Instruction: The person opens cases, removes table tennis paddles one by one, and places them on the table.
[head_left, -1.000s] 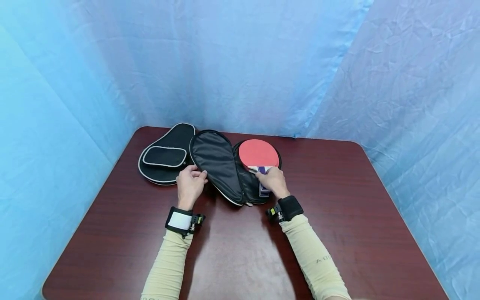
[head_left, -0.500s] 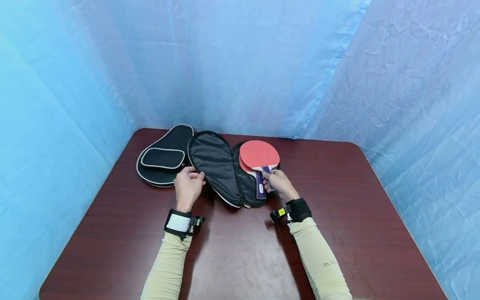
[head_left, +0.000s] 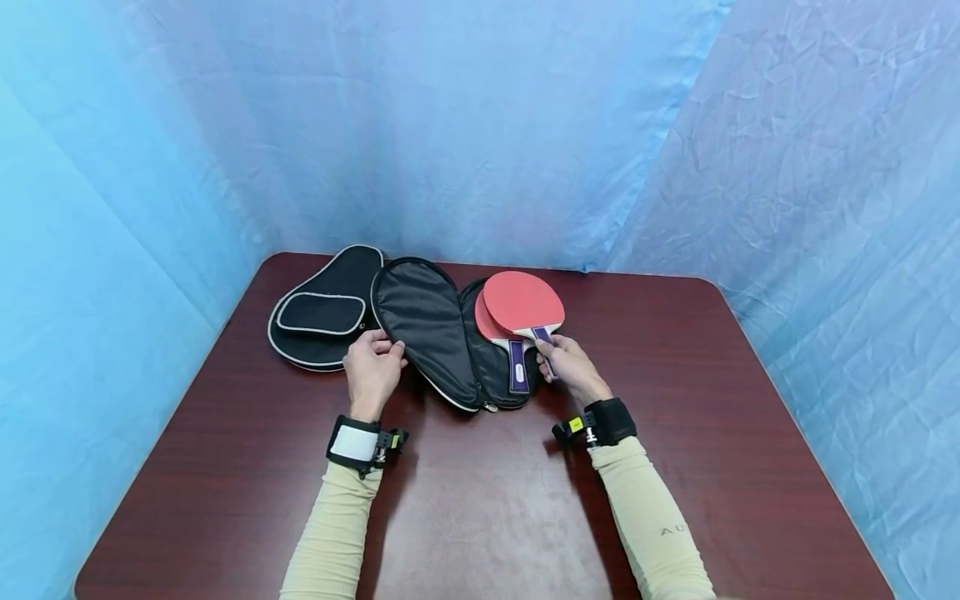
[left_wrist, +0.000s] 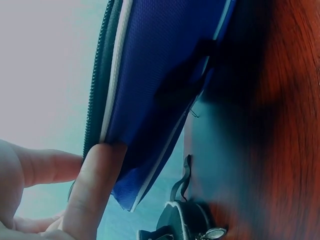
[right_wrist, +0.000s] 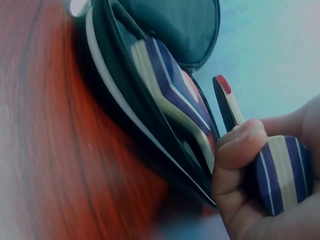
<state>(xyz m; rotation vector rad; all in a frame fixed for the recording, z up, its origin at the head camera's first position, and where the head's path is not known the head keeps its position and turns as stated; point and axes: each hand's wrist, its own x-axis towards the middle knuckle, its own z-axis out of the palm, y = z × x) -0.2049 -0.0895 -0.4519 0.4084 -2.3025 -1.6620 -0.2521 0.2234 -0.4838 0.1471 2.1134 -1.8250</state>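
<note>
My left hand (head_left: 372, 367) pinches the edge of the open flap (head_left: 420, 317) of a black zippered paddle case, with the zipper teeth and pale piping between thumb and finger in the left wrist view. By its handle, my right hand (head_left: 572, 367) grips a red table tennis paddle (head_left: 522, 300); the fingers curl round the striped handle (right_wrist: 284, 175) in the right wrist view. A second red paddle (head_left: 489, 323) lies in the case's lower half (head_left: 491, 379), its purple handle (head_left: 518, 367) toward me. The held paddle overlaps part of that second blade.
Left of the open case lies another black case (head_left: 330, 312) with white piping and a front pocket. All rest near the back edge of a dark red-brown table (head_left: 480, 508). Blue cloth (head_left: 465, 133) hangs behind and at both sides.
My right hand has drawn the upper paddle rightward and toward me, uncovering the second paddle's blade and handle. My left hand keeps hold of the flap.
</note>
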